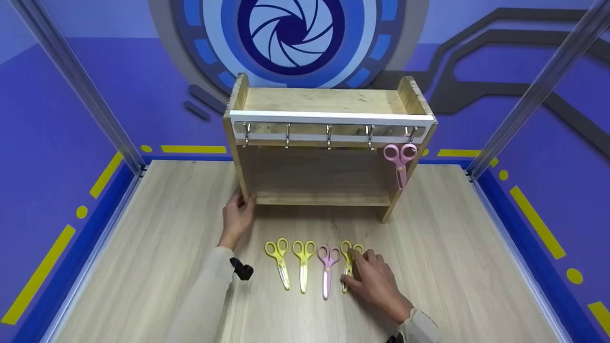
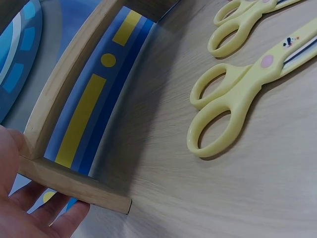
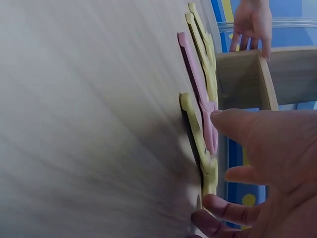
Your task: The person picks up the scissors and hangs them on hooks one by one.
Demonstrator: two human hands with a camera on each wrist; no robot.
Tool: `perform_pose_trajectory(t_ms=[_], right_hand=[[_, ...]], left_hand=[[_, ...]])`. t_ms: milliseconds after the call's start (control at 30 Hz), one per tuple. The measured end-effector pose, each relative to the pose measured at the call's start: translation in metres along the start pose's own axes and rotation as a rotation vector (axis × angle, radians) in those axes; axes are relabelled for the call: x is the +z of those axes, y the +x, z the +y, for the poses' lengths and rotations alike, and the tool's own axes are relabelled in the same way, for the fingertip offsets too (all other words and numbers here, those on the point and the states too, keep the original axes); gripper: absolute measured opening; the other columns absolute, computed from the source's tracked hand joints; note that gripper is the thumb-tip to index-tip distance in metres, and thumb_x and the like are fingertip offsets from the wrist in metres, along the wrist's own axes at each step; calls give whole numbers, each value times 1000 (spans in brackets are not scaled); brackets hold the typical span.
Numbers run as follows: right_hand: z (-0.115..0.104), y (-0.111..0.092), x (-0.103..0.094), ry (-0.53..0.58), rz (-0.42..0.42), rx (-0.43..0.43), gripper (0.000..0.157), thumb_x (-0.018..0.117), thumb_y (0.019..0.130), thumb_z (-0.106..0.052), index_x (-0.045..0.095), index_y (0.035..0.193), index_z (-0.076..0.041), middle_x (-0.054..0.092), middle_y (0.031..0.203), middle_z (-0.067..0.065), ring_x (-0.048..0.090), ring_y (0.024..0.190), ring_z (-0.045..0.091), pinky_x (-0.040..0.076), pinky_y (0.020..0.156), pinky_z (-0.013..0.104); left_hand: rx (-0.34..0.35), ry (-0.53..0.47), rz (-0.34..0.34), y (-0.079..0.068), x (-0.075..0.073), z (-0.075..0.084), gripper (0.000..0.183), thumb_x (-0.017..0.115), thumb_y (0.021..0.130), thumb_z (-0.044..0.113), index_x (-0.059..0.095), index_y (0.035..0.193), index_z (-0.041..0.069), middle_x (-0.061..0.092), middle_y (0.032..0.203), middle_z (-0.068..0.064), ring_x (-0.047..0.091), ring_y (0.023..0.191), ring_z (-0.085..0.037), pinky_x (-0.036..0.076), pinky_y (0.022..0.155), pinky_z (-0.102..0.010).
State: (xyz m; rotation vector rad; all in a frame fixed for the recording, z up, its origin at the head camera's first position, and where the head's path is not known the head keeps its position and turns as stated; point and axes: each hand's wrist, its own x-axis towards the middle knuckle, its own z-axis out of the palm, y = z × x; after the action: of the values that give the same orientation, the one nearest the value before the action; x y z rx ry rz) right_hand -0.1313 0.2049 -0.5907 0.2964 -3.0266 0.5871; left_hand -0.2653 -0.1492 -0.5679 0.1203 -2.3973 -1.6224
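My left hand [image 1: 237,220] grips the lower left side panel of a wooden shelf [image 1: 322,201], with the thumb in front and the fingers behind, as the left wrist view shows. Low over the rightmost yellow scissors [image 1: 349,267] is my right hand [image 1: 380,282], its thumb beside the blades and its fingertips at the handle loops. The right wrist view shows these yellow scissors [image 3: 194,124] flat on the table, with thumb and fingers spread around them. To their left lie pink scissors [image 1: 327,271] and two more yellow scissors [image 1: 303,257], all with handles toward the shelf.
A white rail [image 1: 305,116] with several metal hooks crosses the shelf's upper front. Another pair of pink scissors [image 1: 401,164] hangs from the rightmost hook. Blue patterned walls and metal posts [image 1: 533,100] border the wooden table [image 1: 467,267].
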Motion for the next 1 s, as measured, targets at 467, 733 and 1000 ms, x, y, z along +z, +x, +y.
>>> perform_pose_trajectory(t_ms=[467, 733, 1000], right_hand=[[0, -1, 3, -42, 8, -10, 67, 89, 79, -42, 65, 135, -13, 55, 98, 4, 44, 80, 20, 40, 65, 37], [10, -6, -8, -39, -59, -25, 64, 90, 78, -35, 65, 133, -14, 59, 106, 6, 50, 85, 23, 44, 64, 41], [25, -8, -24, -45, -76, 3, 52, 90, 78, -18, 69, 126, -14, 61, 100, 5, 53, 80, 21, 45, 60, 40]], left_hand=[[-2, -3, -5, 1, 1, 1, 52, 61, 105, 25, 48, 153, 8, 59, 142, -24, 60, 127, -37, 53, 102, -49], [10, -7, 1, 0, 2, -2, 53, 61, 104, 24, 48, 153, 8, 61, 139, -24, 62, 125, -36, 54, 100, -48], [41, -4, 23, 1, 1, -2, 48, 63, 103, 25, 54, 147, 6, 66, 131, -22, 65, 120, -35, 56, 97, -48]])
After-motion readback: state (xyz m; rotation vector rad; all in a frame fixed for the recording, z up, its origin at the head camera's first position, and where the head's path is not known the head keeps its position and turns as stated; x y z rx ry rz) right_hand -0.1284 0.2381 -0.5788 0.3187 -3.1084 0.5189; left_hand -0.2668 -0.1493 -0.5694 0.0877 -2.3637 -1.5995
